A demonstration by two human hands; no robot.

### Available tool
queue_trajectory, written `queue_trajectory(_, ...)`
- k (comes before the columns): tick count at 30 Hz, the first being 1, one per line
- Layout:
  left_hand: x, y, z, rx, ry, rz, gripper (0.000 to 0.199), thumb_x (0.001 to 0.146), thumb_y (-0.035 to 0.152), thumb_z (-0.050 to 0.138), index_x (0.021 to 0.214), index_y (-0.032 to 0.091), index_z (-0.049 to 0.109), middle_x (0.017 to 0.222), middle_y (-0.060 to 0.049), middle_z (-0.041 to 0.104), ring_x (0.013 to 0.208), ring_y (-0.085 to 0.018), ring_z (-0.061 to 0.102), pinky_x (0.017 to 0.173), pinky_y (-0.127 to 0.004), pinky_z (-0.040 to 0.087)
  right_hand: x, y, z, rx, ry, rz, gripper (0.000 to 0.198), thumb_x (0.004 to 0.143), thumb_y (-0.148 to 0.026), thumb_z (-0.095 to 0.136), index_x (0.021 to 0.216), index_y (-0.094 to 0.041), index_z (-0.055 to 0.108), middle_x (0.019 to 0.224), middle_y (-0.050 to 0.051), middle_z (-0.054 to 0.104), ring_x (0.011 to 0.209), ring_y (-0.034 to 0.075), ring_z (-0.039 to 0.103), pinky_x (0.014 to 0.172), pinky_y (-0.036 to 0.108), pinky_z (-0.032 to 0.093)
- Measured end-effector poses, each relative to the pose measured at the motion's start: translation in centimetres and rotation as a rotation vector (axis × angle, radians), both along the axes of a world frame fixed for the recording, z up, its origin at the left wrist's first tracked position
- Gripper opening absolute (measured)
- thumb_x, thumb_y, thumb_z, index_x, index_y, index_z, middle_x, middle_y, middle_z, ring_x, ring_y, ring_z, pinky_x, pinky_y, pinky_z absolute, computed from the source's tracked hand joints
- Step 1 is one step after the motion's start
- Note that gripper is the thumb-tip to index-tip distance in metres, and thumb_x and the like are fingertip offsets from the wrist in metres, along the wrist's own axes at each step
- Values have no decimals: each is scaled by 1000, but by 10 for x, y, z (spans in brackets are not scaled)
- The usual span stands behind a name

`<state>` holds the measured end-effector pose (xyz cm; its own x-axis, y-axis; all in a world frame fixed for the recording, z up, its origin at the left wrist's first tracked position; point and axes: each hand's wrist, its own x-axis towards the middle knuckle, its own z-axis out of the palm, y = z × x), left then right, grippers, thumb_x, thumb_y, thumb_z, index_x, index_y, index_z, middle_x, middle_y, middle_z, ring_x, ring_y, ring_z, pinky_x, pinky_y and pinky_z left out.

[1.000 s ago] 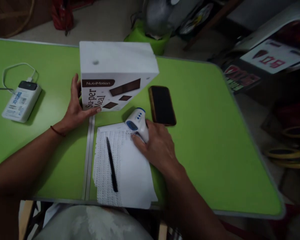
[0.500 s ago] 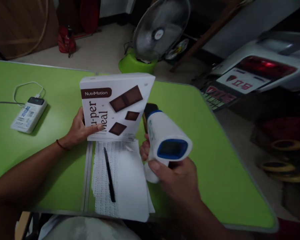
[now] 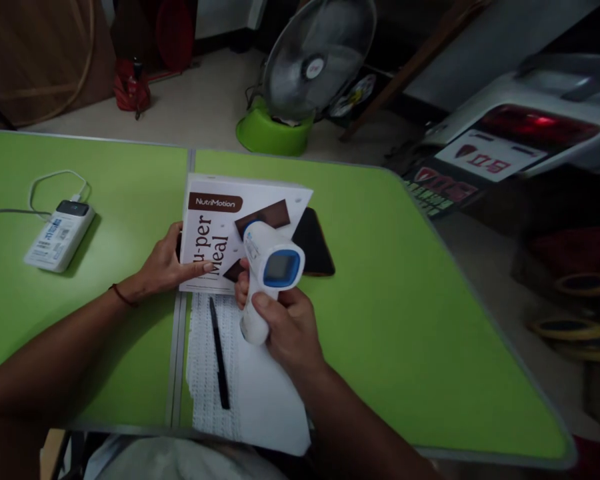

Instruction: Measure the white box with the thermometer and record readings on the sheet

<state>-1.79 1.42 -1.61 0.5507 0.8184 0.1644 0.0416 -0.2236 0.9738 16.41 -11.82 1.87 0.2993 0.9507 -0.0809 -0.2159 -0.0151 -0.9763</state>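
My left hand (image 3: pixel 167 267) grips the lower left edge of a white NutriMotion box (image 3: pixel 215 233), thumb across its front. The box is tilted up above the table, its printed face toward me. My right hand (image 3: pixel 290 327) is wrapped round the handle of a white and blue infrared thermometer (image 3: pixel 263 267). Its front end points at the box and covers part of the printed chocolate pieces; its small screen faces me. Whether the thermometer touches the box I cannot tell. Below the box, a black pen (image 3: pixel 220 360) lies on printed paper sheets (image 3: pixel 260 393).
A dark phone (image 3: pixel 316 247) lies on the green table (image 3: pixel 405 320) behind the thermometer. At the left is a white power bank (image 3: pixel 60 233) with a cable. Beyond the table stand a fan (image 3: pixel 320 60), a green stool (image 3: pixel 273 130) and a scooter (image 3: pixel 545 120).
The thermometer has moved left and away from me, from beside the box to in front of it. The box has shifted slightly right and lower, uncovering more of the phone.
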Motion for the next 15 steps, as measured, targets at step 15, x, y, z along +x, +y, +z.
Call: queue_trajectory(15, 2, 0, 1, 18, -4, 23, 73, 66, 48, 91, 124, 22, 55, 115, -10, 70, 97, -27, 71, 77, -41, 61, 0, -3, 5, -50, -49, -31, 43, 63, -63, 82, 75, -23, 72, 73, 2, 71, 67, 18, 61, 67, 36, 52)
